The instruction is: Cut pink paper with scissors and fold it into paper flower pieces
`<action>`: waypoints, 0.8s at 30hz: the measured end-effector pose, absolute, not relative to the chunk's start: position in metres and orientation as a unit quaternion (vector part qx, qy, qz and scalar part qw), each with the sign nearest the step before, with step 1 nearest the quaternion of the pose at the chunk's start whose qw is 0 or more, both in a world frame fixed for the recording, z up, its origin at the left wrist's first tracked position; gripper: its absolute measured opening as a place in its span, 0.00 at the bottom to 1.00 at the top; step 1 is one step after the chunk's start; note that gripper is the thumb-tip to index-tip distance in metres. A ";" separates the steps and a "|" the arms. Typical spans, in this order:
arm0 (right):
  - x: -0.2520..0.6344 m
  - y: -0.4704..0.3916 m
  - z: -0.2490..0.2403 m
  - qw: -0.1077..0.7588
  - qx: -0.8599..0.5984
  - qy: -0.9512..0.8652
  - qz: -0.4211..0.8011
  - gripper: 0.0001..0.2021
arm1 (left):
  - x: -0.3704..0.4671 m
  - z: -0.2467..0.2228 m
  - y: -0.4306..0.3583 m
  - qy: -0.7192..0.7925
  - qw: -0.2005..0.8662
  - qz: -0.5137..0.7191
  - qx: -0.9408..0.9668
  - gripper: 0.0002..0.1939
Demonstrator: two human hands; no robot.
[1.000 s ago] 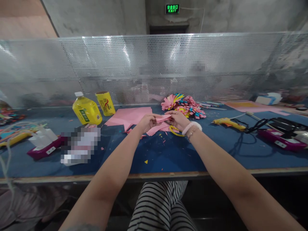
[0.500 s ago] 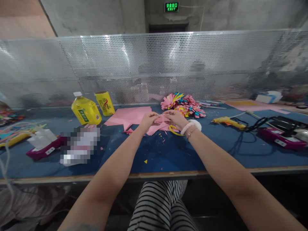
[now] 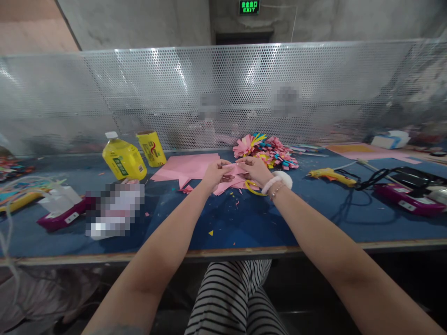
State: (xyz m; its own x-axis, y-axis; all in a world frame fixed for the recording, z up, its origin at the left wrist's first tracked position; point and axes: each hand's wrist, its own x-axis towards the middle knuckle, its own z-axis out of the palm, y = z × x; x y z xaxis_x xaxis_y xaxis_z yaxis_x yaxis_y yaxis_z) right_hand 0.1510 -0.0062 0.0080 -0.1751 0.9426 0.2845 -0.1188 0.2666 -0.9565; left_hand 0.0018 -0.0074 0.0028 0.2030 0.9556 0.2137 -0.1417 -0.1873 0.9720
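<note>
Between my two hands is a small piece of pink paper (image 3: 231, 170), pinched from both sides just above the blue table. My left hand (image 3: 217, 174) is closed on its left end, thumb and fingers together. On the right end, my right hand (image 3: 255, 170) grips it the same way. Beneath and around the hands lie cut pink pieces and scraps (image 3: 220, 188). A yellow ring-shaped handle or strip (image 3: 255, 189) shows under my right hand; its other part is hidden. Just left of the hands, a large pink paper sheet (image 3: 185, 167) lies flat.
Behind the hands sits a pile of fringed paper flowers (image 3: 267, 151). A yellow jug (image 3: 124, 158) and a yellow can (image 3: 151, 149) stand left. Yellow glue gun (image 3: 333, 176) and purple power strip (image 3: 408, 199) with cables lie right. A perforated metal screen (image 3: 223, 93) borders the table's back.
Both hands stay in nearly the same place with the pink paper. The fingers of my left hand have shifted slightly on it, and the paper's angle looks a little different.
</note>
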 end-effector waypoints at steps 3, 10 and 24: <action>0.151 -0.007 0.009 0.537 -0.352 -0.589 0.491 0.06 | 0.002 0.004 -0.008 0.366 0.533 0.523 0.555 0.11; 0.150 -0.010 0.011 0.536 -0.351 -0.600 0.479 0.05 | 0.001 0.006 -0.009 0.362 0.537 0.524 0.553 0.09; 0.151 -0.005 0.008 0.538 -0.343 -0.603 0.478 0.06 | 0.000 0.005 -0.007 0.370 0.534 0.526 0.549 0.10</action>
State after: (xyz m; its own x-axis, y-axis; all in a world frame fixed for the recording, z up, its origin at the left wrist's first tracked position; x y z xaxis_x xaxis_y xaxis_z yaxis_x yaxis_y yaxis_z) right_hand 0.1514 -0.0048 0.0083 -0.1846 0.9288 0.3212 -0.0999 0.3074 -0.9463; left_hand 0.0003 -0.0066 0.0049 0.1741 0.9678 0.1820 -0.1560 -0.1554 0.9755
